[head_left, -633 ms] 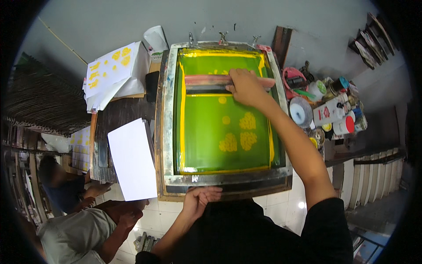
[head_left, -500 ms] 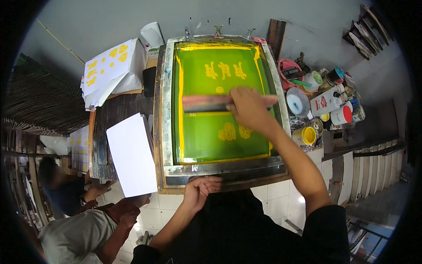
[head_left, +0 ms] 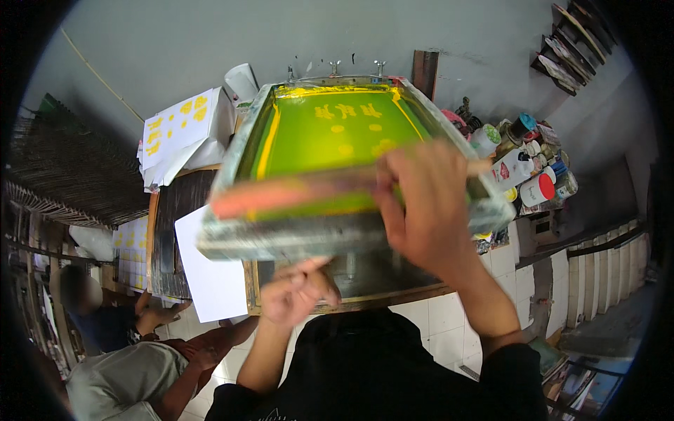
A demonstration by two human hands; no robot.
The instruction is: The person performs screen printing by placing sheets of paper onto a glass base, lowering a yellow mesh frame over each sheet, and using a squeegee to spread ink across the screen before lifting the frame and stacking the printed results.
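Note:
My right hand [head_left: 432, 207] is closed round a wooden-handled squeegee [head_left: 281, 191], blurred and lying crosswise over the near part of a screen-printing frame [head_left: 330, 235]. The frame's near side is raised off the wooden base [head_left: 379, 298], while its far side stays by the metal clamps [head_left: 335, 68]. Its green mesh [head_left: 337, 154] has yellow ink along the edges and yellow motifs. Just below the raised near rail, my left hand [head_left: 295, 291] has its fingers partly spread, somewhat blurred, with nothing visible in them. Whether it touches the frame is hard to tell.
White paper [head_left: 210, 274] lies left of the base. Behind it is a stack of yellow-printed sheets [head_left: 179, 126]. Ink tubs and bottles [head_left: 537, 189] crowd the right side. Another person [head_left: 133, 379] is at lower left, with a second person [head_left: 105, 309] beyond.
The frame's near side has risen from the base. My right hand has brought the squeegee toward me, from mid-mesh to the near end. My left hand has shifted slightly left.

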